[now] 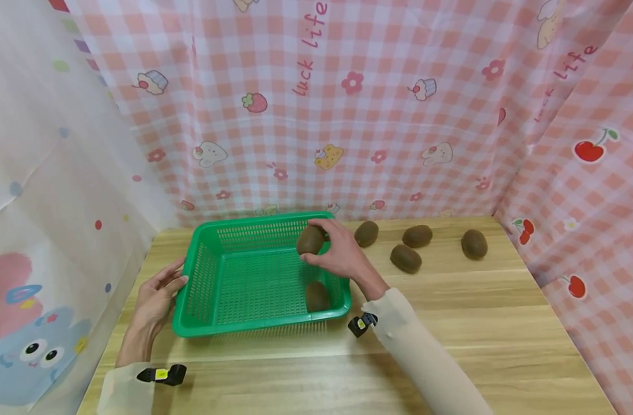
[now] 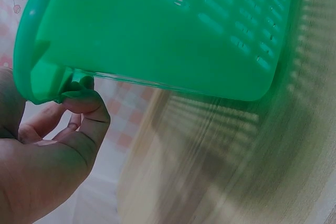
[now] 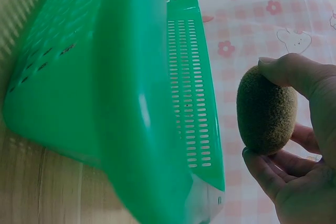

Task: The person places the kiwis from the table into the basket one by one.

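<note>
A green plastic basket (image 1: 264, 327) stands on the table, its sides and floor full of slots. My left hand (image 1: 155, 300) holds the basket's left rim; in the left wrist view the thumb (image 2: 86, 106) bends against the rim's edge. My right hand (image 1: 342, 252) pinches a brown kiwi (image 1: 309, 240) between thumb and fingers, above the basket's right part. Close up in the right wrist view, that fuzzy kiwi (image 3: 266, 109) is upright in the fingers. Another kiwi (image 1: 317, 297) lies inside the basket at its near right corner.
Right of the basket, several loose kiwis lie on the wooden table (image 1: 451, 323), one kiwi (image 1: 474, 244) farther right than the others. A pink checked cloth (image 1: 379, 115) hangs behind the table, and cloths hang at both sides.
</note>
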`<act>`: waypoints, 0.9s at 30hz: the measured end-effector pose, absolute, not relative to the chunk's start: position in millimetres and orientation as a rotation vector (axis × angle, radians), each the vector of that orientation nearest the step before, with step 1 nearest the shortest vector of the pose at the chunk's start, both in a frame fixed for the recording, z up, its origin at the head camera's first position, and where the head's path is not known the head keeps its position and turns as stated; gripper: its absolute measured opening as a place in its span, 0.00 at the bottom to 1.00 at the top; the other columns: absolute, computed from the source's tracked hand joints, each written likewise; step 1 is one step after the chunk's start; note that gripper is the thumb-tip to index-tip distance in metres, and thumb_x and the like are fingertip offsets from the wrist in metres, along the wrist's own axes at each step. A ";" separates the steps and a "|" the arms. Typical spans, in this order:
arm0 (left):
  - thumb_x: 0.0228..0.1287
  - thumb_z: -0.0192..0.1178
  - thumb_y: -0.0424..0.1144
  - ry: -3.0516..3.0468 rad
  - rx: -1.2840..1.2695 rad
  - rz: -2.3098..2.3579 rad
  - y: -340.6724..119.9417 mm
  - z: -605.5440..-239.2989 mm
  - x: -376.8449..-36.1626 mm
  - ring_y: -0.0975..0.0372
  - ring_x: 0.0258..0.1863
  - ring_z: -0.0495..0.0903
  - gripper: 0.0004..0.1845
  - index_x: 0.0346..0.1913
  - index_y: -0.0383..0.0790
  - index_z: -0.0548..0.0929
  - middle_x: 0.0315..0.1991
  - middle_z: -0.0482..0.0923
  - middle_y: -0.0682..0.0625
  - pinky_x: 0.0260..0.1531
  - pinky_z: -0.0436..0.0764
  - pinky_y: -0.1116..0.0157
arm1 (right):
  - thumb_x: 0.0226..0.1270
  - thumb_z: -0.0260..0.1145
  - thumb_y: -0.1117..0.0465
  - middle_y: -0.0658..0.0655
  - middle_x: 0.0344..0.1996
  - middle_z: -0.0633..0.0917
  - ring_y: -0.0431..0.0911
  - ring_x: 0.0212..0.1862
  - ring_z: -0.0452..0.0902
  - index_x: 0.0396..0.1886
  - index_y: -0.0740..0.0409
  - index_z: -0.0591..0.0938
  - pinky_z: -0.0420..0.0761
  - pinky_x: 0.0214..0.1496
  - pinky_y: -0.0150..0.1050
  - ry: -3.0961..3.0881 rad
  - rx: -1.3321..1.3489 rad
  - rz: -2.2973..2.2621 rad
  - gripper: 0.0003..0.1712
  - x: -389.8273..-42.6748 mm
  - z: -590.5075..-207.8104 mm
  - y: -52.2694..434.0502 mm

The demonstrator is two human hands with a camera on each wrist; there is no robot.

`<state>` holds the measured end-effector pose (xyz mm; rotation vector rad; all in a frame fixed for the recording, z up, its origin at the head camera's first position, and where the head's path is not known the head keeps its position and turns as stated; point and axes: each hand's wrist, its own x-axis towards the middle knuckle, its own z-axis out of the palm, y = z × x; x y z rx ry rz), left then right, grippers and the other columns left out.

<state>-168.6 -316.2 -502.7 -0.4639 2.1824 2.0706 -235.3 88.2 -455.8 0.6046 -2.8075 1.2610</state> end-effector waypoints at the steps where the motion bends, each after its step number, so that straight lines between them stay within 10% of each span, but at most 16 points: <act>1: 0.75 0.62 0.38 2.184 -0.463 2.073 -316.1 -502.5 -168.7 0.73 0.48 0.76 0.35 0.80 0.45 0.62 0.54 0.69 0.59 0.44 0.85 0.75 | 0.59 0.78 0.45 0.53 0.64 0.78 0.50 0.56 0.78 0.71 0.46 0.74 0.84 0.56 0.48 -2.804 0.613 1.256 0.41 -236.0 -455.5 87.4; 27: 0.75 0.61 0.37 2.194 -0.415 2.104 -315.1 -500.2 -165.5 0.74 0.42 0.80 0.35 0.80 0.41 0.62 0.49 0.75 0.63 0.41 0.85 0.75 | 0.59 0.79 0.48 0.57 0.62 0.78 0.50 0.53 0.78 0.71 0.51 0.75 0.84 0.54 0.45 -2.808 0.726 1.209 0.42 -238.2 -449.0 73.3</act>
